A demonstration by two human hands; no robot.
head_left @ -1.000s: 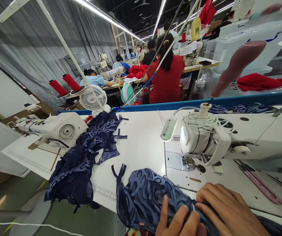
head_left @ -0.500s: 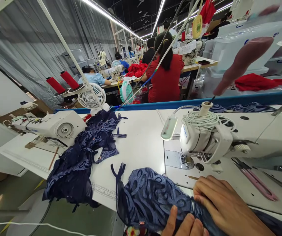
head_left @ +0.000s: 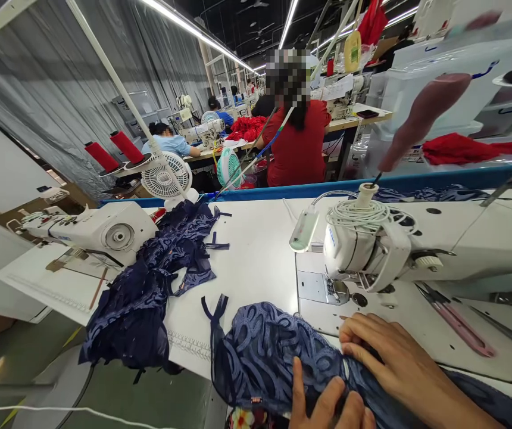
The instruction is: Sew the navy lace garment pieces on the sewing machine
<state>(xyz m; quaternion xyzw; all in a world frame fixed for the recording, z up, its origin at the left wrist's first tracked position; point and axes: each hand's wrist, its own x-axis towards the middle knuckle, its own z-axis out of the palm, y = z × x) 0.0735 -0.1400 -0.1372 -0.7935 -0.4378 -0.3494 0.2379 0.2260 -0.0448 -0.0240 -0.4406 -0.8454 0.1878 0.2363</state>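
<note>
A navy patterned lace garment (head_left: pixel 274 351) lies along the front edge of the white sewing table (head_left: pixel 256 262), its thin straps reaching up at its left end. My left hand (head_left: pixel 331 405) rests on the lower part of this garment at the bottom of the view, fingers spread. Further right, my right hand (head_left: pixel 385 357) has its thumb and fingers pressed together on the garment's upper edge, pinching the fabric. Just beyond it stands the head of a white sewing machine (head_left: pixel 358 244), with its metal needle plate (head_left: pixel 316 288) to the left of my right hand.
Pink-handled snips (head_left: pixel 465 328) and dark tweezers (head_left: pixel 506 333) lie at the right. A pile of navy garments (head_left: pixel 149 286) hangs over the table's left edge by a second sewing machine (head_left: pixel 108 232). A person in red (head_left: pixel 298 143) sits beyond the blue-edged table.
Both hands have shifted slightly left along the garment. The left hand's index finger now stretches further up over the lace. The view has turned a little.
</note>
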